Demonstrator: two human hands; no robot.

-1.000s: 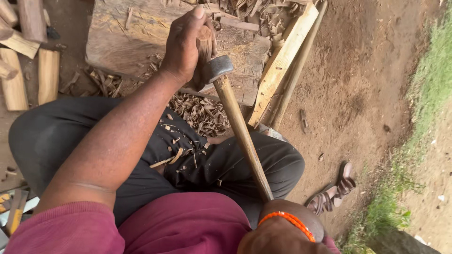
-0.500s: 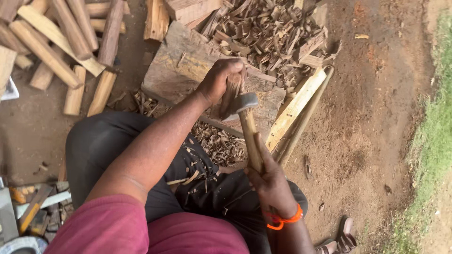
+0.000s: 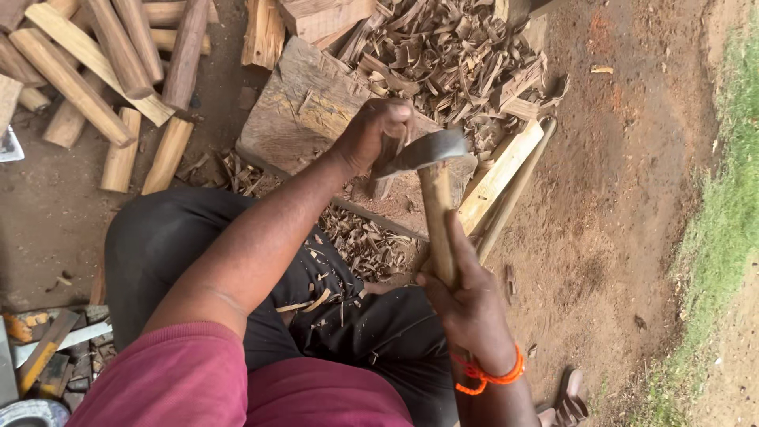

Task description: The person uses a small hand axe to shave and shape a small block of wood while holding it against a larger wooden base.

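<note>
My left hand [image 3: 378, 134] grips a small upright piece of wood [image 3: 383, 183] standing on a flat wooden chopping block [image 3: 304, 107]. My right hand [image 3: 468, 296], with an orange band at the wrist, holds the wooden handle of a hatchet [image 3: 437, 221]. Its grey metal head [image 3: 423, 150] lies right against my left hand, at the top of the wood piece. Most of that piece is hidden by my fingers and the blade. Wood chips lie on my dark trousers [image 3: 340, 308].
A heap of wood shavings [image 3: 455, 55] lies beyond the block. Several rough billets [image 3: 118, 71] are piled at the upper left. Two long pale slats [image 3: 502, 178] lean right of the block. Tools and scraps [image 3: 47, 356] sit lower left; a sandal [image 3: 568, 403] lower right; grass [image 3: 723, 198] at the right.
The view has tilted down and left, bringing the billets and shavings into sight. The hatchet head has turned flatter and come down against my left hand; my right hand slid into view on the handle.
</note>
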